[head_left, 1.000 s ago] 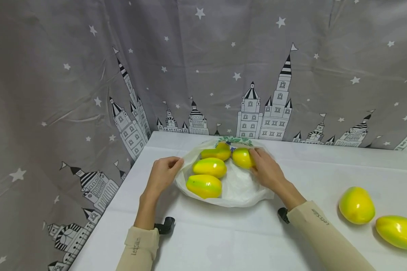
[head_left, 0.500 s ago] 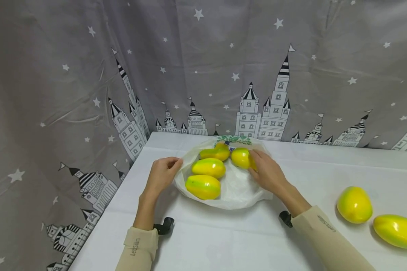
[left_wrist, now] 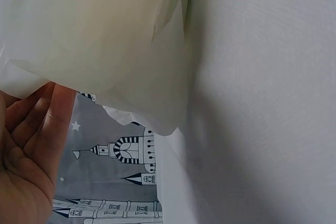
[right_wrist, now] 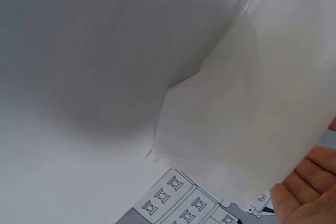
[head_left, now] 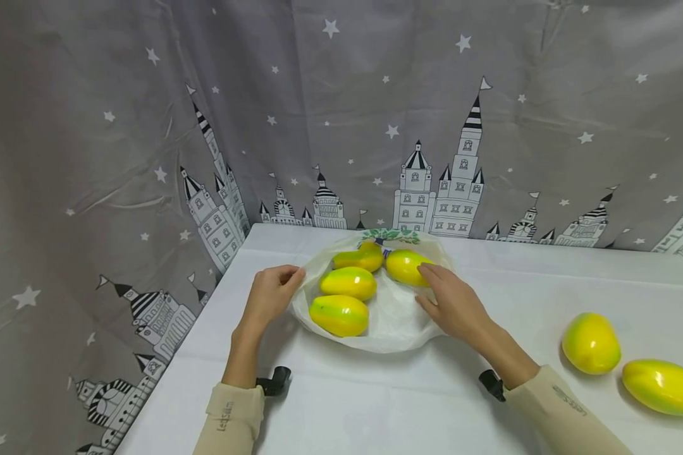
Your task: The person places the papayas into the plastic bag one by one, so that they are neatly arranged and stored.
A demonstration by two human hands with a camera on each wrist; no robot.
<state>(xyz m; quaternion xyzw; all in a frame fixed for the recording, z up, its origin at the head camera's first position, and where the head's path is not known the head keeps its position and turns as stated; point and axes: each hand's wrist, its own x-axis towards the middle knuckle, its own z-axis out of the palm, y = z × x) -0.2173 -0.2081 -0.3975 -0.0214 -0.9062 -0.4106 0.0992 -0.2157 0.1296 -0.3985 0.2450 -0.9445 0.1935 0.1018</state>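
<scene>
The white-covered table (head_left: 370, 407) bears the white plastic bag (head_left: 396, 321), open at the frame's centre, its left rim pinched in my left hand (head_left: 270, 294). My right hand (head_left: 456, 305) grips nothing, thumb and fingers parted by the rightmost fruit (head_left: 405, 266); I can't tell whether they touch. That makes four mango-like fruits inside, so I judge bagging over half done: a longer fruit (head_left: 664, 387) and a rounder fruit (head_left: 591, 343) remain outside, lower right. Half a second ago, my right fingers covered more of the rightmost fruit.
</scene>
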